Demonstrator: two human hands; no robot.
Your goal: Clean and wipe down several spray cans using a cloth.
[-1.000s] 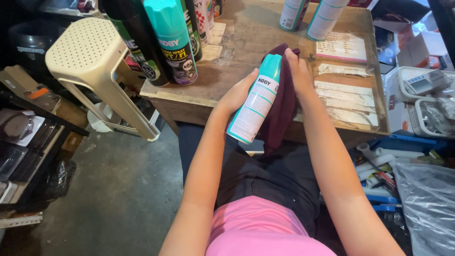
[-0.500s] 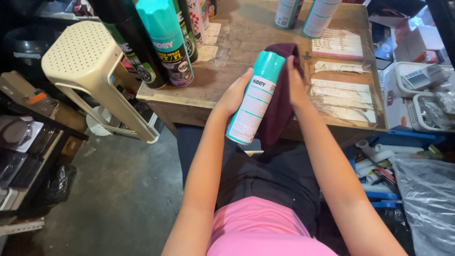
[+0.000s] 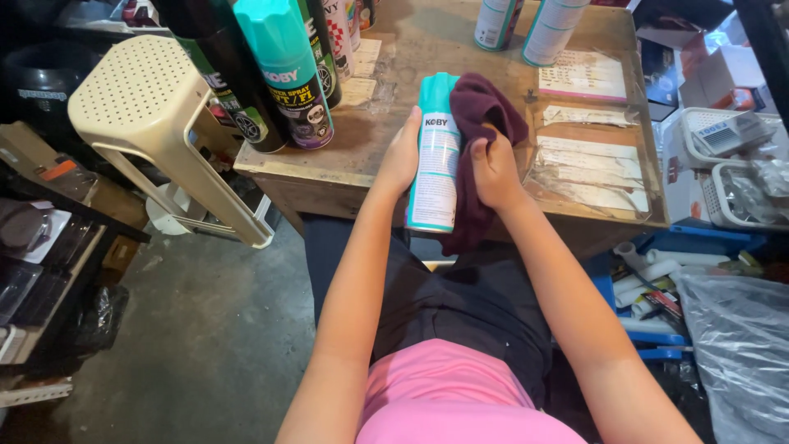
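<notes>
Cloth point(image 3: 485, 123) in my closed right hand point(image 3: 493, 168) has slid up the teal spray can point(image 3: 436, 156), which my left hand point(image 3: 403, 156) keeps gripped, wiping on

Wooden table point(image 3: 386, 49) with scuffed top carries a cluster of tall spray cans point(image 3: 283, 70) at its left edge, teal-capped one in front, plus two white cans point(image 3: 530, 25) at the far edge. Flat plastic-wrapped label strips point(image 3: 588, 160) lie along its right side. Cream perforated plastic stool point(image 3: 152, 111) leans tilted against the table's left corner; white baskets point(image 3: 727, 160) sit to the right.
</notes>
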